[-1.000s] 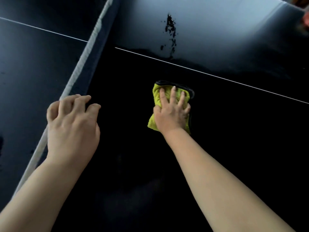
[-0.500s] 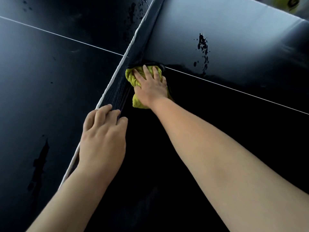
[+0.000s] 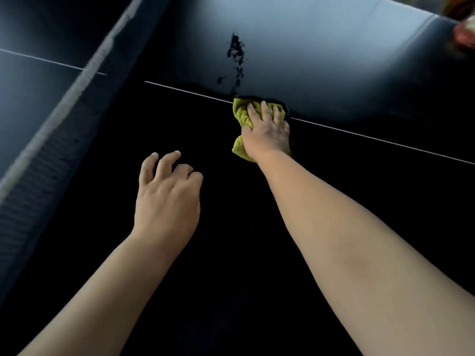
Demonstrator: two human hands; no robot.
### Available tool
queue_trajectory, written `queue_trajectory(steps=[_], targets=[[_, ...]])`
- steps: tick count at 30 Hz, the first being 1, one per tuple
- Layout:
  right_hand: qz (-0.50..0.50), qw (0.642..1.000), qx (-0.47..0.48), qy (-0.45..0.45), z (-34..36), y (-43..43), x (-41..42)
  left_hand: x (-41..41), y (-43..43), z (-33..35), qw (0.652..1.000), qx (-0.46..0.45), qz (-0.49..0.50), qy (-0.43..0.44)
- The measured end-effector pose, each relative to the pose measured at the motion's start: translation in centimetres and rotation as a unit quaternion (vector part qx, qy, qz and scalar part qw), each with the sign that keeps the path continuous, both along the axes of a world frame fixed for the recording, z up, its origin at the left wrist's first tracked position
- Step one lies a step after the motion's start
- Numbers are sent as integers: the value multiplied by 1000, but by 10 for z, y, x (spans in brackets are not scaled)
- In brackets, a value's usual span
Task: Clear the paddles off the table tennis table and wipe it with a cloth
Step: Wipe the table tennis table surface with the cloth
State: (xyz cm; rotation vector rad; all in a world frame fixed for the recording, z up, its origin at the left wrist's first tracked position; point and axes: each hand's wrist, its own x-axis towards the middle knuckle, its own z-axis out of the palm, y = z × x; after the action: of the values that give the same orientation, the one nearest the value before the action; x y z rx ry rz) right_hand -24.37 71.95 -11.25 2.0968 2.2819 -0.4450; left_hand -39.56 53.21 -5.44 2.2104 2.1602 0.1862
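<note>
My right hand lies flat on a bunched yellow-green cloth and presses it onto the dark table tennis table, right on the white centre line. Its fingers are spread and fairly straight over the cloth. My left hand hovers or rests over the dark surface nearer to me, fingers loosely curled and holding nothing. No paddle shows in the head view.
The net with its white top band runs diagonally at the left. A patch of dark speckled marks sits on the table just beyond the cloth. A blurred reddish object shows past the far right edge.
My right hand has slid the cloth away from the net, rightward along the white line, to just below the dark marks. My left hand has come off the net's top band.
</note>
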Motion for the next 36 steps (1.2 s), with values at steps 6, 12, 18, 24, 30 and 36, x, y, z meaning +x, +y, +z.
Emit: queue_trajectory(steps=[6, 12, 18, 24, 30, 36], targets=[[-74, 997, 18, -15, -6, 2, 184, 150, 14, -9, 998, 10, -68, -11], [-139, 990, 20, -24, -11, -8, 352, 285, 21, -22, 991, -1, -131, 3], [-197, 980, 23, -29, -10, -29, 472, 356, 5, -32, 988, -11, -154, 7], [-256, 966, 3, -41, -6, -81, 505, 360, -32, -27, 989, -31, -142, -23], [-296, 953, -17, -61, -2, -122, 450, 301, -71, -20, 994, -24, -88, -57], [-226, 971, -26, -77, -2, -140, 350, 237, -114, -25, 995, -26, -34, -87]])
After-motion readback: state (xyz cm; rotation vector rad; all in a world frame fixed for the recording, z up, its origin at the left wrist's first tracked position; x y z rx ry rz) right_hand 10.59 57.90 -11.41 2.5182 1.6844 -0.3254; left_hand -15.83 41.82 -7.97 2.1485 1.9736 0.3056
